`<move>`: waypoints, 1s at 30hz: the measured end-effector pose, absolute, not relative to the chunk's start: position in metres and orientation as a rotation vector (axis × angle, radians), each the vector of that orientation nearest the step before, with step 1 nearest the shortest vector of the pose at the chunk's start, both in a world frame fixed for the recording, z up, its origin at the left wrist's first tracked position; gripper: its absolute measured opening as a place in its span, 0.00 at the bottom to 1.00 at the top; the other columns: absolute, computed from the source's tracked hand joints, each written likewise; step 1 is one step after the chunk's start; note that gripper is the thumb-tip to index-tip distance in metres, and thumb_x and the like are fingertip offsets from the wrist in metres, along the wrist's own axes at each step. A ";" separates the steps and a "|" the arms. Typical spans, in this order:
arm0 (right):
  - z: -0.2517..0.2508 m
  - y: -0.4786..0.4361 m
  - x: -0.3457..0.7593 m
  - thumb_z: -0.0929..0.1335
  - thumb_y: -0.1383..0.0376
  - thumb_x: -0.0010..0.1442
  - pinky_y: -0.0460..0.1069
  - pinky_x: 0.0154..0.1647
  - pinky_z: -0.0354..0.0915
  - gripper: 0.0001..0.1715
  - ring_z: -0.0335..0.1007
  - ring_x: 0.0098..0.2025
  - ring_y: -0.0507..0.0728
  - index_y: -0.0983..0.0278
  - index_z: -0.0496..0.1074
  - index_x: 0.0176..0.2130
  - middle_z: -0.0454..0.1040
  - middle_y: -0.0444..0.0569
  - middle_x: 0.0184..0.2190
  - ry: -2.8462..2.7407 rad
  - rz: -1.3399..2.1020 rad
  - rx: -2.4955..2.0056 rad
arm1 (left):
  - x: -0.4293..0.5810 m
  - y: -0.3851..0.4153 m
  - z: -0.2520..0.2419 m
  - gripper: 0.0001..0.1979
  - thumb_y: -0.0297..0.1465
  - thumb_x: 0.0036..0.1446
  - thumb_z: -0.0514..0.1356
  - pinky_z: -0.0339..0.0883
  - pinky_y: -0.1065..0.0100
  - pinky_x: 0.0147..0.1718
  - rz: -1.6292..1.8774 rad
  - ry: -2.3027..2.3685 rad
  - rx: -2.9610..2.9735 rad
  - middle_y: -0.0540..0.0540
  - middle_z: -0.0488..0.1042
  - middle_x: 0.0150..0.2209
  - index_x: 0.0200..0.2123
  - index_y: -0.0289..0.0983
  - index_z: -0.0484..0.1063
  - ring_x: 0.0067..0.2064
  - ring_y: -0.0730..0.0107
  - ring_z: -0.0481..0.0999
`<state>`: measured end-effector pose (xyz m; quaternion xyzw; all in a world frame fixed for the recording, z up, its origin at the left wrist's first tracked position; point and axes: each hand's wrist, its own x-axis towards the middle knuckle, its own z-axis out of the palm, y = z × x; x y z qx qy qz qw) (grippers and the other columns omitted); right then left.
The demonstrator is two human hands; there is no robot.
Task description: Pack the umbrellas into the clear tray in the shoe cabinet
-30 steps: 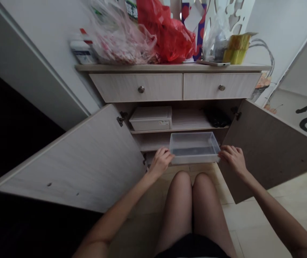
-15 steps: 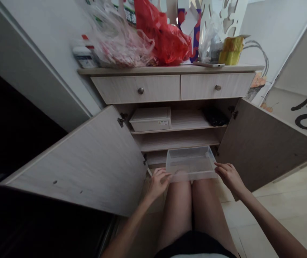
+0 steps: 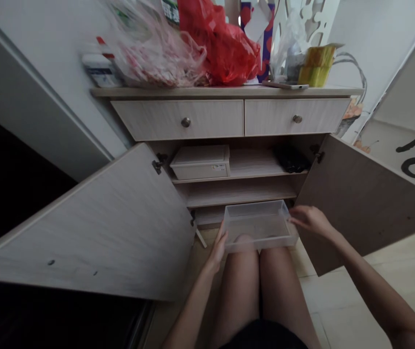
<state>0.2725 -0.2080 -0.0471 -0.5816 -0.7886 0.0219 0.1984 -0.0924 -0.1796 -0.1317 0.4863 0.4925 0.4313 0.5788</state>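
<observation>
1 head-worn view, low and close, forward and down over the knees (image 3: 278, 259) toward the open cabinet (image 3: 210, 118).

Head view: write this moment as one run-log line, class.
left hand: grips clear bin, left wall | right hand: at its right rim, grip unclear | clear bin: above knees, before open cabinet

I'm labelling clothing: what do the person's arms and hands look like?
The left hand and right hand wear no gloves, and no ring, watch or bracelet is visible. No sleeves show anywhere up to the frame's edge.
</observation>
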 end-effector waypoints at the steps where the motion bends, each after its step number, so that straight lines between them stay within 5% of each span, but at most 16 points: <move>1: -0.042 -0.187 0.278 0.65 0.52 0.65 0.50 0.40 0.66 0.17 0.76 0.42 0.58 0.59 0.76 0.44 0.79 0.51 0.42 -2.126 0.027 -1.690 | -0.093 -0.181 -0.133 0.33 0.46 0.61 0.54 0.47 0.53 0.68 1.000 1.144 1.156 0.49 0.54 0.69 0.68 0.48 0.55 0.71 0.59 0.51; 7: -0.020 -0.051 0.292 0.63 0.60 0.66 0.54 0.47 0.61 0.21 0.68 0.50 0.65 0.69 0.72 0.53 0.73 0.63 0.50 -1.712 -0.332 -2.150 | -0.090 -0.188 -0.133 0.36 0.51 0.63 0.50 0.46 0.52 0.68 1.004 1.155 1.205 0.49 0.49 0.71 0.70 0.47 0.50 0.71 0.59 0.48; 15: -0.024 0.008 0.283 0.62 0.66 0.64 0.56 0.49 0.58 0.22 0.64 0.53 0.67 0.76 0.70 0.53 0.69 0.72 0.49 -1.669 -0.275 -2.396 | -0.091 -0.193 -0.127 0.37 0.52 0.62 0.51 0.41 0.54 0.69 1.013 1.159 1.228 0.48 0.44 0.72 0.70 0.44 0.50 0.72 0.59 0.42; 22: -0.029 0.013 0.271 0.58 0.74 0.63 0.54 0.46 0.65 0.22 0.71 0.49 0.66 0.75 0.70 0.54 0.68 0.73 0.50 -1.547 -0.232 -2.410 | -0.090 -0.191 -0.129 0.37 0.52 0.61 0.51 0.41 0.54 0.69 1.047 1.176 1.219 0.46 0.46 0.71 0.69 0.43 0.53 0.72 0.59 0.43; 30: -0.020 0.005 0.288 0.68 0.69 0.57 0.57 0.53 0.65 0.23 0.70 0.52 0.67 0.72 0.73 0.52 0.73 0.66 0.47 -1.123 0.187 -2.086 | -0.091 -0.194 -0.125 0.40 0.55 0.60 0.50 0.40 0.56 0.70 1.015 1.169 1.242 0.47 0.45 0.72 0.69 0.42 0.52 0.72 0.59 0.41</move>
